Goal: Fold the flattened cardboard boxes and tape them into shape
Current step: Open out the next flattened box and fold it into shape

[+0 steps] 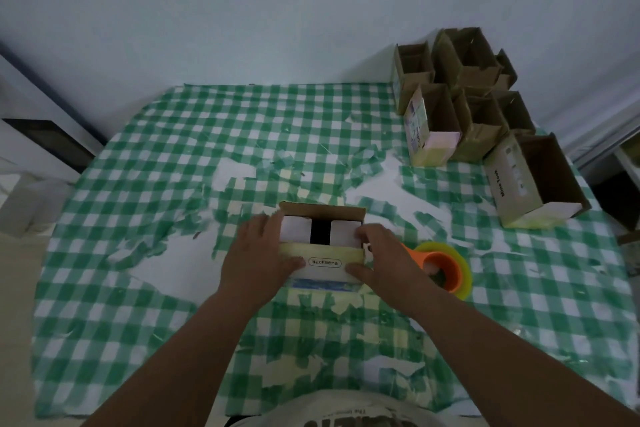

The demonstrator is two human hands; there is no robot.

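On checked cloth [173, 156], left hand [258, 262] and right hand [384, 258] apparently grip rectangular cardboard box [322, 253].

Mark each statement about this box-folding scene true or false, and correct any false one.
1. Both hands are on the small box. True: the left hand and the right hand hold the small box at its sides.
2. The tape dispenser lies to the left of the box. False: the tape dispenser lies to its right, just behind the right hand.
3. The two white end flaps meet with no gap. False: a dark gap shows between the white flaps.
4. Finished boxes stand at the far right corner of the table. True: the finished boxes are grouped there.
5. The tablecloth is plain blue. False: the tablecloth is green and white check.
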